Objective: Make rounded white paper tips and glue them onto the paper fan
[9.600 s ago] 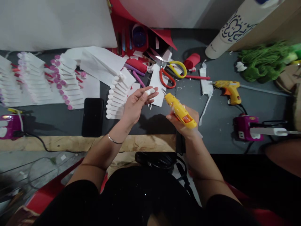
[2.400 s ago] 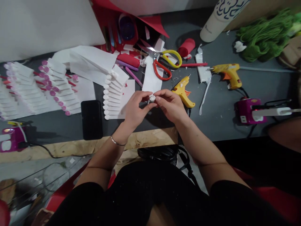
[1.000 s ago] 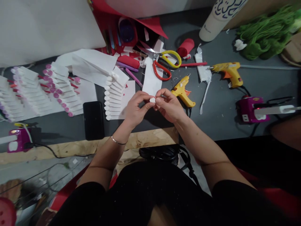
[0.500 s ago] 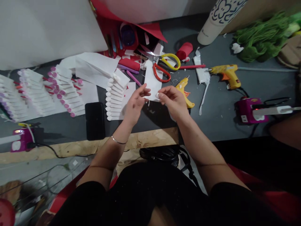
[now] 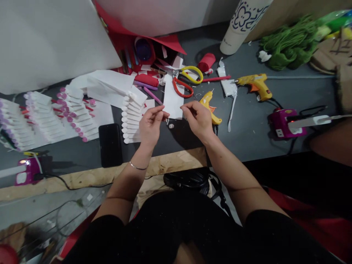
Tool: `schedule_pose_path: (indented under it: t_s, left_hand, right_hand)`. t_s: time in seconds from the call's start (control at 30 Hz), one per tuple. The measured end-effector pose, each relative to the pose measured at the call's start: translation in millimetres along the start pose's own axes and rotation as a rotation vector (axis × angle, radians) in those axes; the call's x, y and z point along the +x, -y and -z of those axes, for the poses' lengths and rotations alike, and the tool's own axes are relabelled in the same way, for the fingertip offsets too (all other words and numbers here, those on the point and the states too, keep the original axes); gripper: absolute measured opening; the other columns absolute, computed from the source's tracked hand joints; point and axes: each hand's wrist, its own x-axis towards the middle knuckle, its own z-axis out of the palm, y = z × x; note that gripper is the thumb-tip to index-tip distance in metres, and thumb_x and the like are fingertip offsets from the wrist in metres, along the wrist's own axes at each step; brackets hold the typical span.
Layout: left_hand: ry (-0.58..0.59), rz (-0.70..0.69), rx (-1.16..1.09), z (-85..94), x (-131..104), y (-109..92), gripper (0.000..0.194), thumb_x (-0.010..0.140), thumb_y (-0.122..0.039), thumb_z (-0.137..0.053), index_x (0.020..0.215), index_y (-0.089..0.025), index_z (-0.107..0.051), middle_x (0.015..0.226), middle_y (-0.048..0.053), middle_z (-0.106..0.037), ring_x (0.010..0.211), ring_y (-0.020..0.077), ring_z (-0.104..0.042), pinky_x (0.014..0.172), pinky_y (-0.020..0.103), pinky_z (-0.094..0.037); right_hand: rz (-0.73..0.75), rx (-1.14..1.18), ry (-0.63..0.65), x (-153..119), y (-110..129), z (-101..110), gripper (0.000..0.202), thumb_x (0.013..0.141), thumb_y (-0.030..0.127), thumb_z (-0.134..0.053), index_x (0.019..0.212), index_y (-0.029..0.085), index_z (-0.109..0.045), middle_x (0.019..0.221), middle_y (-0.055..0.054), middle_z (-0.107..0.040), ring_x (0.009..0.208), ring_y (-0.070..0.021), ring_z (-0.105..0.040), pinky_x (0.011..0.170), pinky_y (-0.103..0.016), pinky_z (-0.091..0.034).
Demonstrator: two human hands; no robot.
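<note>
My left hand (image 5: pixel 151 123) is over the dark table with thumb and fingers a little apart and nothing visible between them. Across from it, my right hand (image 5: pixel 198 119) has thumb and fingertips pinched together; whatever they may hold is too small to make out. Between the hands lies a white paper strip (image 5: pixel 173 104). Just below its end, a small round white piece (image 5: pixel 171 126) rests on the table. White paper-wrapped sticks with rounded tips (image 5: pixel 126 119) lie in a row beside my left hand. Scissors (image 5: pixel 183 82) with one yellow and one red handle lie over the strip's far end.
Two yellow glue guns (image 5: pixel 207 102) (image 5: pixel 257 85) lie to the right, near a purple power block (image 5: pixel 286 124). A black phone (image 5: pixel 110 145) and rows of pink-tipped sticks (image 5: pixel 73 115) are left. Behind stand a white tumbler (image 5: pixel 233 35) and green yarn (image 5: pixel 288 42).
A small round white piece now shows on the table between my hands. My hands have moved slightly apart, and the left fingers have drawn closer together. The view has shifted slightly.
</note>
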Motion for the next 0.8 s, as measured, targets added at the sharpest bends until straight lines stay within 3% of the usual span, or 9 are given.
schedule_pose_path:
  t_s: [0.07, 0.17, 0.27, 0.33, 0.4, 0.5, 0.63, 0.7, 0.8]
  left_hand:
    - [-0.073, -0.039, 0.077, 1.7, 2, -2, 0.047, 0.089, -0.068, -0.073, 0.096, -0.021, -0.075, 0.070, 0.000, -0.072, 0.064, 0.0112, -0.067, 0.064, 0.025, -0.053]
    - [-0.059, -0.045, 0.137, 2.6, 0, -7, 0.049, 0.090, -0.071, -0.069, 0.086, -0.022, -0.072, 0.055, -0.005, -0.059, 0.050, 0.0087, -0.056, 0.053, 0.024, -0.045]
    - [-0.022, -0.027, 0.150, 1.3, -6, -10, 0.052, 0.096, -0.073, -0.060, 0.077, -0.024, -0.063, 0.045, -0.008, -0.043, 0.041, 0.0087, -0.044, 0.046, 0.026, -0.036]
    - [-0.019, -0.030, 0.179, 0.0, -11, -10, 0.059, 0.099, -0.074, -0.051, 0.067, -0.025, -0.052, 0.045, -0.007, -0.039, 0.041, 0.0094, -0.040, 0.046, 0.028, -0.032]
    - [0.000, -0.042, 0.258, -1.0, -15, -11, 0.066, 0.101, -0.075, -0.046, 0.059, -0.023, -0.043, 0.048, -0.005, -0.038, 0.045, 0.0100, -0.040, 0.049, 0.030, -0.031]
    - [0.046, -0.074, 0.379, -1.6, -16, -13, 0.068, 0.099, -0.076, -0.046, 0.058, -0.022, -0.041, 0.052, -0.004, -0.040, 0.051, 0.0110, -0.039, 0.054, 0.031, -0.031]
    - [0.012, -0.176, 0.395, -0.7, -12, -14, 0.056, 0.097, -0.077, -0.053, 0.084, -0.023, -0.063, 0.078, 0.001, -0.064, 0.071, 0.0149, -0.057, 0.069, 0.031, -0.044]
    - [0.039, -0.141, 0.388, 0.2, -10, -13, 0.055, 0.097, -0.076, -0.053, 0.091, -0.023, -0.068, 0.082, 0.002, -0.067, 0.075, 0.0162, -0.061, 0.072, 0.031, -0.045]
    - [0.123, -0.007, 0.378, 0.7, -12, -10, 0.060, 0.099, -0.076, -0.046, 0.087, -0.023, -0.071, 0.066, -0.001, -0.060, 0.063, 0.0150, -0.056, 0.065, 0.031, -0.041]
  right_hand:
    - [-0.029, -0.015, 0.024, -1, 2, 1, 0.038, 0.103, 0.054, -0.055, 0.079, 0.025, -0.058, 0.066, 0.003, -0.054, 0.061, -0.0146, -0.048, 0.065, -0.032, -0.040]
    - [0.050, -0.139, 0.140, -5, 3, 0, 0.041, 0.104, 0.048, -0.055, 0.070, 0.024, -0.052, 0.064, 0.001, -0.053, 0.063, -0.0153, -0.049, 0.064, -0.033, -0.038]
    - [0.154, -0.330, 0.320, -10, 0, -5, 0.015, 0.095, 0.035, -0.071, 0.088, 0.023, -0.066, 0.088, -0.006, -0.068, 0.084, -0.0212, -0.061, 0.072, -0.034, -0.044]
    - [0.182, -0.450, 0.408, -13, -4, -8, 0.016, 0.089, 0.027, -0.076, 0.104, 0.023, -0.071, 0.106, -0.010, -0.072, 0.098, -0.0258, -0.064, 0.075, -0.035, -0.047]
    - [0.197, -0.507, 0.447, -14, -9, -11, 0.018, 0.089, 0.021, -0.075, 0.107, 0.022, -0.073, 0.111, -0.012, -0.073, 0.104, -0.0281, -0.064, 0.077, -0.036, -0.049]
    - [0.197, -0.407, 0.395, -13, -13, -13, 0.011, 0.092, 0.019, -0.070, 0.102, 0.021, -0.074, 0.102, -0.011, -0.075, 0.098, -0.0261, -0.065, 0.083, -0.038, -0.052]
    - [0.118, -0.136, 0.221, -10, -9, -10, 0.017, 0.093, 0.028, -0.069, 0.109, 0.022, -0.072, 0.095, -0.006, -0.076, 0.080, -0.0194, -0.066, 0.075, -0.034, -0.053]
    - [0.098, -0.044, 0.130, -9, -5, -8, 0.018, 0.092, 0.033, -0.070, 0.107, 0.023, -0.071, 0.093, -0.004, -0.075, 0.074, -0.0175, -0.065, 0.069, -0.032, -0.052]
    - [0.096, -0.008, 0.087, -10, 2, -6, 0.016, 0.091, 0.039, -0.072, 0.100, 0.025, -0.071, 0.088, -0.003, -0.074, 0.070, -0.0168, -0.063, 0.066, -0.032, -0.052]
